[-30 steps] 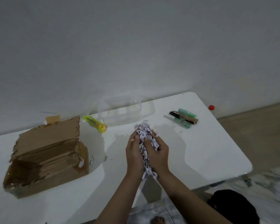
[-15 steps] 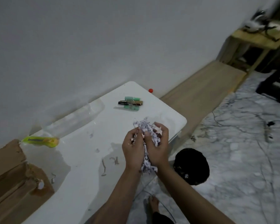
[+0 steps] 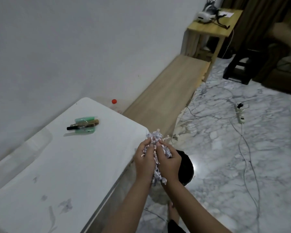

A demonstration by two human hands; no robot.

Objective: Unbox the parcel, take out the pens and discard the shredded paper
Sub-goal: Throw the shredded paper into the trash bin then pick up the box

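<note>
A wad of white shredded paper point(image 3: 155, 137) is pressed between my left hand point(image 3: 144, 159) and my right hand point(image 3: 169, 161), with strips sticking out above and below the palms. Both hands are past the right edge of the white table point(image 3: 60, 165), above a black round bin point(image 3: 186, 169) on the floor, which they partly hide. The pens point(image 3: 83, 126), green, gold and black, lie in a small pile at the table's far end. The parcel box is out of view.
A clear plastic container point(image 3: 20, 153) lies along the wall side of the table, with paper scraps point(image 3: 65, 204) near the front. A red cap point(image 3: 114, 101) sits by the wall. Cables and a power strip point(image 3: 239, 113) cross the marble floor. A wooden side table point(image 3: 212, 29) stands far right.
My view has swung right, so the cardboard box and yellow cutter have left the frame. Both hands carried the shredded paper from above the table to over the black bin.
</note>
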